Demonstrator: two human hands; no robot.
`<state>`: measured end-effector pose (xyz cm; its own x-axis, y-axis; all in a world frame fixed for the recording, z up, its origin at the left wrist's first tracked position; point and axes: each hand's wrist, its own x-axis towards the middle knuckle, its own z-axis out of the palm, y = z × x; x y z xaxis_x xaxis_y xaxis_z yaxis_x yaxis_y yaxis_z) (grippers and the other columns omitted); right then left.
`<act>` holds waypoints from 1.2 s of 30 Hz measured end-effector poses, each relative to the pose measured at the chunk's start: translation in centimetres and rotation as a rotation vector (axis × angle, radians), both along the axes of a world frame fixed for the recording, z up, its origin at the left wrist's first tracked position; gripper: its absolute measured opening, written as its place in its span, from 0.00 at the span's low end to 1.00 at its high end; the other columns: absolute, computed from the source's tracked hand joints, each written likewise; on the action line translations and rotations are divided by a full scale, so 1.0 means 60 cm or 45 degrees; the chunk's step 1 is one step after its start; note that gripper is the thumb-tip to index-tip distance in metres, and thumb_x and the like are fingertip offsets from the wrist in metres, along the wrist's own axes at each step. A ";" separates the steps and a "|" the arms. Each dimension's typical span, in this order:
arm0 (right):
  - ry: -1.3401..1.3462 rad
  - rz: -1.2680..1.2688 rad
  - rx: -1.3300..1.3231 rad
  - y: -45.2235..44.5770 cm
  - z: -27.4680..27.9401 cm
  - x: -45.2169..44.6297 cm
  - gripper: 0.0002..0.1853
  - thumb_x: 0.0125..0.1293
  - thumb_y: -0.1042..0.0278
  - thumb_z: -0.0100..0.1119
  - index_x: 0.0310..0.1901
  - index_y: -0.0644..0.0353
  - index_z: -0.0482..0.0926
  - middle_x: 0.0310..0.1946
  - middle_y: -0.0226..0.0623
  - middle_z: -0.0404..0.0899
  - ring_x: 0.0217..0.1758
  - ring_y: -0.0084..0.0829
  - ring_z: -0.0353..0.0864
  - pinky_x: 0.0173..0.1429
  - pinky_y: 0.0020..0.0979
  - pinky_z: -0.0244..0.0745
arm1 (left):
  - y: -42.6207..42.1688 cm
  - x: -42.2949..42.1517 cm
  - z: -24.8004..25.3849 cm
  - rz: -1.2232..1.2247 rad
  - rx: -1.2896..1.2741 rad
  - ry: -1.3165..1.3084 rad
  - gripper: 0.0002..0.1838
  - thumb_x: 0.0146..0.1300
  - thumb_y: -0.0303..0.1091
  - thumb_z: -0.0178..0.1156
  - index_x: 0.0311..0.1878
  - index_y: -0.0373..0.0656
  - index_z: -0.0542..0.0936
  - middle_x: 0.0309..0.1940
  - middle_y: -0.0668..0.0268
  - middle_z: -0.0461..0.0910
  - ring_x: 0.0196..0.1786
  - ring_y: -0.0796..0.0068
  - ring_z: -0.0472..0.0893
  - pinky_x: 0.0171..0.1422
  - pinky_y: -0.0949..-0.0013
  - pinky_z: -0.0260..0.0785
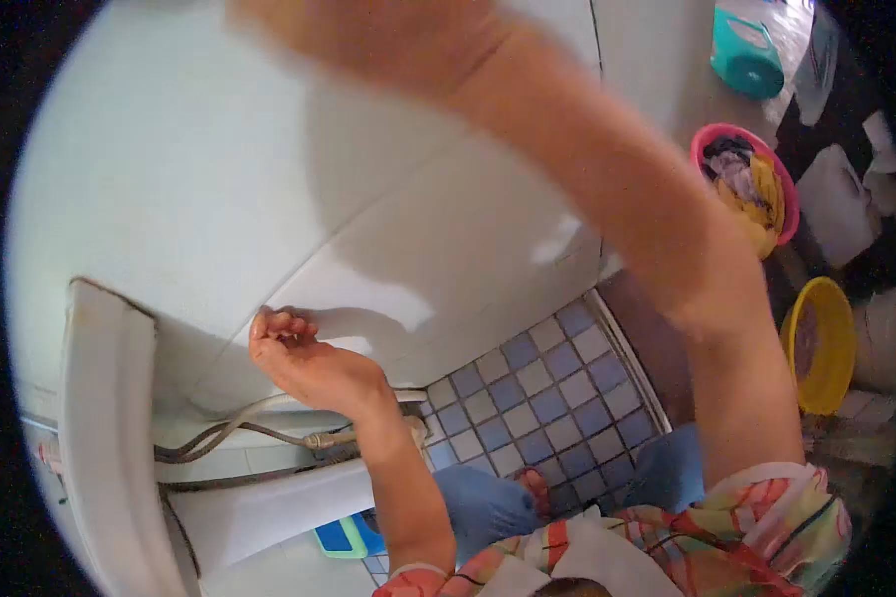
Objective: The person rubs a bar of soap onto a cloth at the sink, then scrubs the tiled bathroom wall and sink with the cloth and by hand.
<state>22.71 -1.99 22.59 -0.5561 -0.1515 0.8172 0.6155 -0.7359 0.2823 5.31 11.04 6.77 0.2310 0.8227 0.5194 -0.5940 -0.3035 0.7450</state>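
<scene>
My left hand (304,360) is close to the white tiled wall (219,179), its fingers curled in toward the palm. Nothing shows in those fingers. My right hand (368,40) reaches across the top of the view in front of the wall, smeared by motion and partly cut off by the edge. Its fingers cannot be made out, nor whether it holds anything. Below and left of my left hand stands a white basin (110,418) on a white pedestal (269,512), with hoses (224,433) running beside it.
Blue and white floor tiles (528,398) lie below, with a foot on them. At right are a pink basin (700,149) of cloths, a yellow tub (846,348) and a teal plastic container (741,60). A blue and green object (344,537) sits by the pedestal.
</scene>
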 end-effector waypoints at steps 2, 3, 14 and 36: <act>0.502 -0.032 -0.232 0.017 -0.114 -0.111 0.09 0.56 0.63 0.47 0.37 0.53 0.73 0.35 0.40 0.76 0.29 0.35 0.78 0.34 0.40 0.73 | -0.001 -0.008 -0.009 -0.029 0.014 0.013 0.12 0.64 0.39 0.43 0.38 0.42 0.72 0.27 0.72 0.68 0.31 0.79 0.66 0.36 0.75 0.57; 0.423 0.337 -0.306 0.047 -0.181 -0.112 0.16 0.57 0.60 0.47 0.47 0.52 0.71 0.49 0.41 0.70 0.39 0.36 0.77 0.46 0.43 0.72 | -0.001 -0.010 -0.011 -0.021 0.034 0.058 0.13 0.64 0.40 0.43 0.40 0.40 0.71 0.29 0.71 0.67 0.33 0.79 0.66 0.38 0.75 0.57; 0.621 0.039 -0.523 -0.137 -0.265 -0.068 0.17 0.52 0.68 0.52 0.46 0.46 0.76 0.52 0.31 0.71 0.58 0.37 0.69 0.51 0.39 0.65 | -0.040 -0.022 -0.032 0.084 0.201 0.292 0.17 0.66 0.39 0.39 0.51 0.39 0.66 0.46 0.62 0.68 0.48 0.71 0.68 0.53 0.68 0.59; 1.466 0.826 0.685 -0.129 -0.326 -0.164 0.14 0.54 0.75 0.51 0.43 0.67 0.76 0.59 0.43 0.61 0.55 0.45 0.62 0.59 0.40 0.59 | -0.258 0.004 -0.040 -1.072 0.317 0.595 0.19 0.68 0.42 0.38 0.51 0.38 0.68 0.43 0.63 0.70 0.47 0.74 0.70 0.52 0.68 0.63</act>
<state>12.88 -9.74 3.03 0.6536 -0.5494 0.5205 0.5698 -0.0954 -0.8162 5.53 -4.46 4.35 0.9151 0.1758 0.3628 -0.3506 -0.0974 0.9314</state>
